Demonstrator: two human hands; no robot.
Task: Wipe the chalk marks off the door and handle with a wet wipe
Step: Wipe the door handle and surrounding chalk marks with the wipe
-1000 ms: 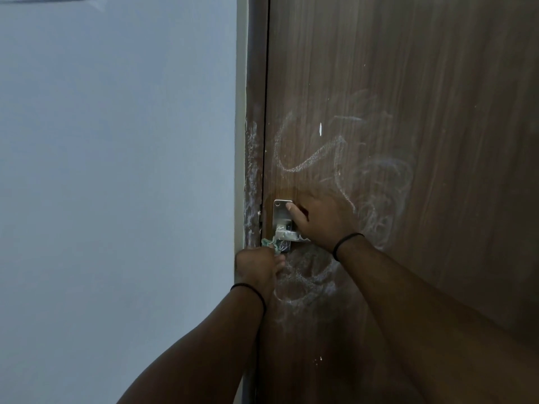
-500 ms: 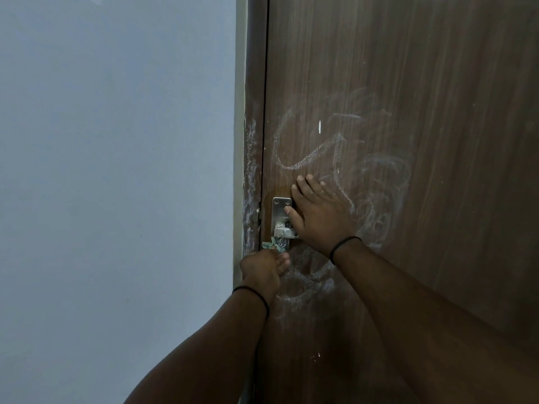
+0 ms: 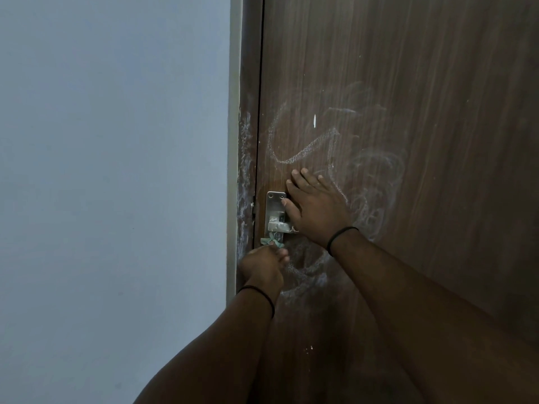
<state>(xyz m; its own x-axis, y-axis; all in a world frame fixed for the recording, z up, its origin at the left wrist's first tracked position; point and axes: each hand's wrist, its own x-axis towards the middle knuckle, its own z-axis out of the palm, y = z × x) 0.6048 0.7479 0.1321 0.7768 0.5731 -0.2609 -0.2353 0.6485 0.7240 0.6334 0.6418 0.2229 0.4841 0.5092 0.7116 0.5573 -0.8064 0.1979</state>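
A brown wooden door carries white chalk marks above, beside and below its metal handle plate. My right hand lies flat on the door with fingers spread, its thumb over the plate and its palm covering most of the lever. My left hand sits just under the plate, fingers pinched on a small greenish wet wipe that touches the plate's lower end.
A brown door frame smeared with chalk runs down the door's left edge. A plain pale blue-grey wall fills the left half of the view.
My right hand has opened from a grip at the handle to a flat palm, sliding up onto the door. My left hand with the wipe stayed under the plate.
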